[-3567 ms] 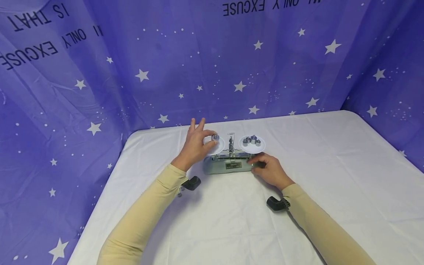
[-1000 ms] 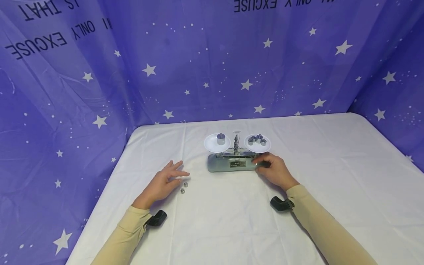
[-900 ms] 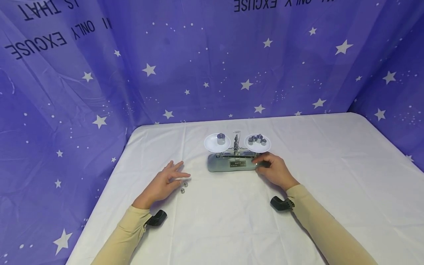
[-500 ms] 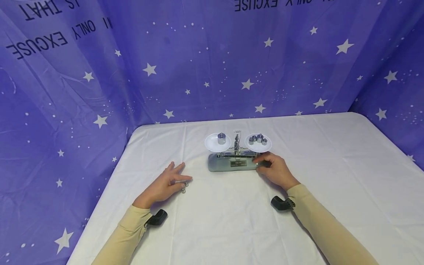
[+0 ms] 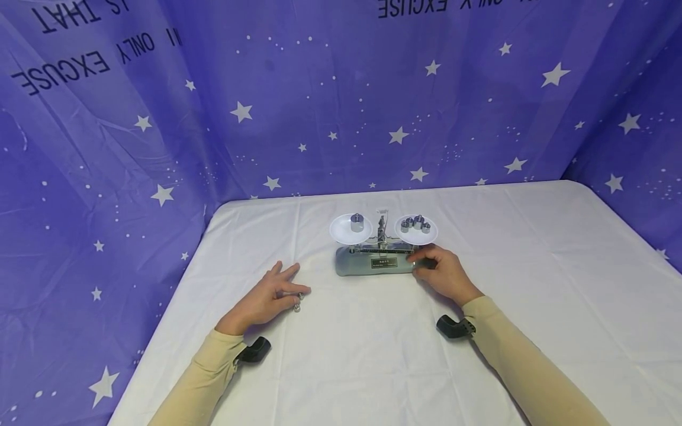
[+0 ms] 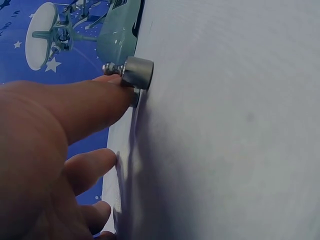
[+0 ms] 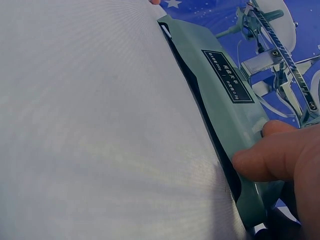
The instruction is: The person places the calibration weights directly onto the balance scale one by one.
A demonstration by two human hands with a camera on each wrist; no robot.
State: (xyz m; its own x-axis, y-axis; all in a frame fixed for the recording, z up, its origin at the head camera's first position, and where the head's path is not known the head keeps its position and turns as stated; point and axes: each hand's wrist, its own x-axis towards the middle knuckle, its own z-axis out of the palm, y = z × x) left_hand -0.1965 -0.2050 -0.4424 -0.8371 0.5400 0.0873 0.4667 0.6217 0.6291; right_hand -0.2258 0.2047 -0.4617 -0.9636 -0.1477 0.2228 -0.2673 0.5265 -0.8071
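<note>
My left hand (image 5: pixel 263 302) is low over the tablecloth. Its thumb and index finger pinch a small metal weight (image 5: pixel 301 296), mostly hidden by the thumb in the left wrist view. A second small knobbed weight (image 6: pixel 137 73) stands right against the thumb's near side. My right hand (image 5: pixel 447 275) grips the right end of a green balance scale (image 7: pixel 220 95), thumb on the front face of the base. On the left pan (image 5: pixel 340 232) stands one larger weight (image 5: pixel 357 223). The right pan (image 5: pixel 415 239) carries several smaller weights (image 5: pixel 418 222).
White cloth covers the table (image 5: pixel 367 355); its back edge runs behind the scale. A purple curtain (image 5: pixel 319 89) with white stars hangs behind and at both sides. Black wrist mounts (image 5: pixel 453 327) stick out from both forearms.
The left hand set the larger weight on the left pan, then came down to the two small weights. Its thumb and index finger have closed on one. The right hand stays on the scale.
</note>
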